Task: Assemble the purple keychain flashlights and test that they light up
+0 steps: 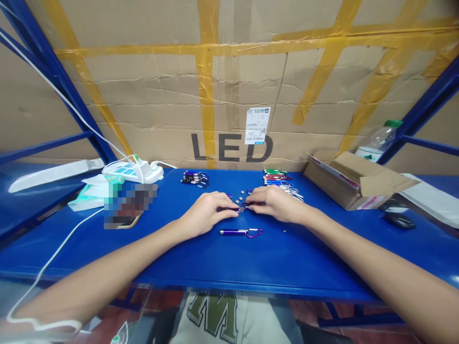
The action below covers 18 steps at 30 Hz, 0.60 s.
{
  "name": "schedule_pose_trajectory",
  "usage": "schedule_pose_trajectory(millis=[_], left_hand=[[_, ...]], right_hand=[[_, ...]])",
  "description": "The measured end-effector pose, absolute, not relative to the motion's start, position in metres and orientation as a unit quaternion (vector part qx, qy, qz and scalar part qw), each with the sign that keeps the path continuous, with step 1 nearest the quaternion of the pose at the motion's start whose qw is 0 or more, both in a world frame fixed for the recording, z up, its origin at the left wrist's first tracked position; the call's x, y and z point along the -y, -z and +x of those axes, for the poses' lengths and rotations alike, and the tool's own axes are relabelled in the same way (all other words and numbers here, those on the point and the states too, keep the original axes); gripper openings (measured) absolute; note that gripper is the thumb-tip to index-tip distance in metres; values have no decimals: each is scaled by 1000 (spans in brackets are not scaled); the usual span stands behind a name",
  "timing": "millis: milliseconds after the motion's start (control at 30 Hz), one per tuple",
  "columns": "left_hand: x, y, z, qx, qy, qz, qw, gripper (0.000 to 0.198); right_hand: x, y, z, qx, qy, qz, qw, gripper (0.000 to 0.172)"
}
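Left hand (207,212), right hand (274,203) pinch small part (241,208); cardboard box (328,186) open, contents hidden.

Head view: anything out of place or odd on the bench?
One small loose part lies alone on the table, right of the purple flashlight and apart from the cluster of similar bits farther back. The box sits askew, flaps open. Nothing looks spilled or damaged.
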<state>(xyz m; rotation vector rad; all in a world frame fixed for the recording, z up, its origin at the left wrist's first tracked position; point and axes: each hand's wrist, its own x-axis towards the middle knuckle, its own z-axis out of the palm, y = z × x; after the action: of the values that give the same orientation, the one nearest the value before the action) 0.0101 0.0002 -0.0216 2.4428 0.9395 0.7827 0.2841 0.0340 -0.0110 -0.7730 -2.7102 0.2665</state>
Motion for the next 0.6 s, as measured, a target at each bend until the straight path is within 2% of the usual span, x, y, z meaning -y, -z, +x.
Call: schedule_pose_trajectory(millis=[333,600], left_hand=[[0,23,9,-331,-284,880,187,19],[-1,26,9,-321,-304,878,181,18]], right_hand=[[-22,13,270,892,-236,-295,248,25],[-18,10,267,876,-260,-297,278,24]])
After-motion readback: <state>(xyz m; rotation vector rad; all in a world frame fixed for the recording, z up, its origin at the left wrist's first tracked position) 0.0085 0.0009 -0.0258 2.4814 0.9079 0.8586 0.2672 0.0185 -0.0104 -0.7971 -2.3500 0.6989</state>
